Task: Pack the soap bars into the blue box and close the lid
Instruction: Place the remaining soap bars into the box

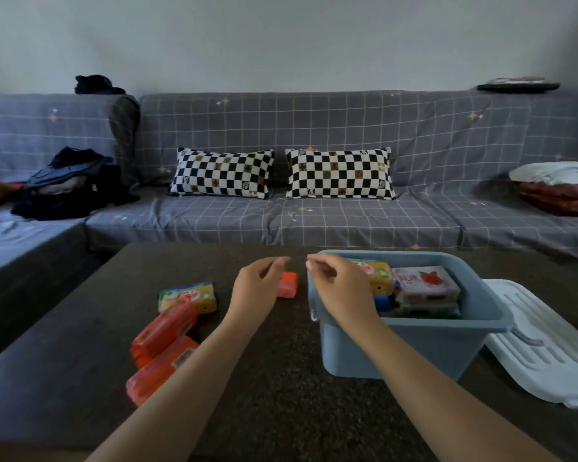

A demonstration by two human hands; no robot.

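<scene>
The blue box [411,348] stands open on the dark table [264,395], holding several soap bars, among them a white one with a red picture [426,281] and a yellow-green one [377,273]. My right hand [339,286] hovers over the box's left rim, fingers loosely curled, holding nothing. My left hand [259,288] hangs just left of it, also empty, above a small orange soap bar [287,285]. Further left lie a yellow-green bar [187,296] and two orange bars [162,331] [157,371]. The white lid [548,345] lies flat to the box's right.
A grey checked sofa [281,221] runs behind the table, with two chequered cushions [222,173], a dark bag [70,185] at the left and folded cloth [561,188] at the right.
</scene>
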